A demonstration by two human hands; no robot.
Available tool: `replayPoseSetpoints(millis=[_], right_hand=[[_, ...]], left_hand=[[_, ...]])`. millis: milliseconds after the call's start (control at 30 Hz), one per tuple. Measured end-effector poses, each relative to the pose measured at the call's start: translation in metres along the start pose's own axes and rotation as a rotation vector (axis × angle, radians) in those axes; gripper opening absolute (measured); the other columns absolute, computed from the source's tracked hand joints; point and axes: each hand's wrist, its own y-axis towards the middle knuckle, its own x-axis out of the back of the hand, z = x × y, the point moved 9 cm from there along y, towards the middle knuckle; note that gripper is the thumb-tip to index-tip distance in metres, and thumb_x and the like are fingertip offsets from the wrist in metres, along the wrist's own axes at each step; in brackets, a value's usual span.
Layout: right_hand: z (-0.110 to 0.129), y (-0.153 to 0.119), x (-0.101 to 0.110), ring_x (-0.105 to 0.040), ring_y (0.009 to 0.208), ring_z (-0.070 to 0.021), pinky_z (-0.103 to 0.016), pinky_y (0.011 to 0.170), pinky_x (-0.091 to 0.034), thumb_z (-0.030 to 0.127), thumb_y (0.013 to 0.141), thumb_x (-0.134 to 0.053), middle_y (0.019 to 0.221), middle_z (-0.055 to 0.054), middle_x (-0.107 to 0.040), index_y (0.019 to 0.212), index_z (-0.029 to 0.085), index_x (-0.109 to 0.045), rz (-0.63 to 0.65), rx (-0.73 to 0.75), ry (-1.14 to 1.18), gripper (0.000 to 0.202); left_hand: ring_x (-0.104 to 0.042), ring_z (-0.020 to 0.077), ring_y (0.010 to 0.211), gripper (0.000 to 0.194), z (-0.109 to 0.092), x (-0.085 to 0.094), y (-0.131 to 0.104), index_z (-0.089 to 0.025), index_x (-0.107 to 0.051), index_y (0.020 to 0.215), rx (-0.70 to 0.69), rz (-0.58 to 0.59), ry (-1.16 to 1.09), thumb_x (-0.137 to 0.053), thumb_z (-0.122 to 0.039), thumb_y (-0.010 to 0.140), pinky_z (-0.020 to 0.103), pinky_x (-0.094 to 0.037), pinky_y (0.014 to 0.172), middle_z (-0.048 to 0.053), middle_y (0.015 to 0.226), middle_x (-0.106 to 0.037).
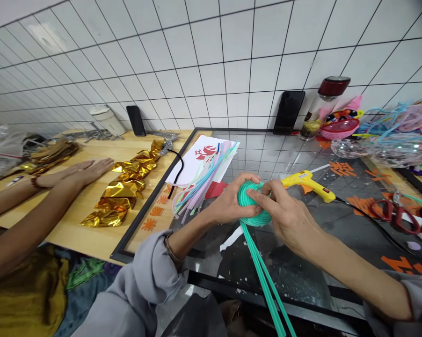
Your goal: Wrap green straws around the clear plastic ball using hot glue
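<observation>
A round coil of green pipe cleaners [256, 216] sits between my two hands over the dark glass-topped table. My left hand [228, 201] wraps around its left side, thumb below and fingers behind. At the right, my right hand [284, 215] pinches the coil's edge with thumb and bent fingers. Several long green pipe cleaner ends [260, 276] hang from the coil toward the table's front edge. Just beyond my right hand lies a yellow hot glue gun [309, 182] with a black cord. Loose pastel pipe cleaners [204, 178] lie on white paper [186, 161] beyond my left hand.
To the left, another person's hands [91, 171] rest beside crumpled gold foil [123, 187] on a wooden table. Red-handled scissors [396, 215] lie at right. A phone [289, 112], a lidded bottle [321, 110] and a pipe cleaner pile [403, 121] stand along the tiled wall.
</observation>
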Motion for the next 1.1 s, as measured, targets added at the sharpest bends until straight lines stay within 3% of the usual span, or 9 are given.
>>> replayPoseSetpoints(millis=[267,600,867,1100], right_hand=[[0.0,-0.002,-0.002,-0.046,0.067,-0.0129,-0.022,0.05,-0.024,-0.006,0.071,-0.037,0.099,-0.007,-0.05,0.135,0.022,-0.042,-0.015,0.033,-0.022,0.07],[0.002,0.002,-0.005,-0.051,0.069,-0.0153,-0.022,0.051,-0.027,-0.005,0.073,-0.036,0.094,-0.006,-0.051,0.129,0.021,-0.045,0.023,-0.003,-0.025,0.063],[-0.01,0.004,-0.006,-0.049,0.069,-0.015,-0.022,0.052,-0.035,0.001,0.082,-0.035,0.098,-0.008,-0.05,0.126,0.018,-0.054,0.037,-0.103,0.117,0.051],[-0.013,0.004,0.0,-0.05,0.072,-0.0138,-0.024,0.059,-0.043,0.002,0.087,-0.037,0.099,-0.007,-0.049,0.122,0.023,-0.065,0.006,-0.04,0.287,0.05]], left_hand=[[-0.055,0.0272,0.124,0.048,0.0,0.0,0.0,-0.023,-0.052,0.111,-0.033,-0.002,0.017,-0.076,-0.026,0.07,0.044,-0.044,0.108,0.008,0.128,-0.057],[-0.055,0.026,0.12,0.041,-0.006,0.001,0.001,-0.022,-0.051,0.104,-0.038,-0.002,0.051,-0.073,-0.022,0.069,0.042,-0.043,0.107,0.009,0.123,-0.055],[-0.054,0.0274,0.117,0.042,-0.004,0.001,0.001,-0.022,-0.052,0.105,-0.004,0.02,0.014,-0.074,-0.029,0.071,0.042,-0.043,0.103,0.008,0.119,-0.056],[-0.053,0.0259,0.118,0.042,-0.002,0.001,0.001,-0.023,-0.052,0.103,0.012,0.014,-0.023,-0.075,-0.025,0.068,0.041,-0.042,0.105,0.008,0.121,-0.054]])
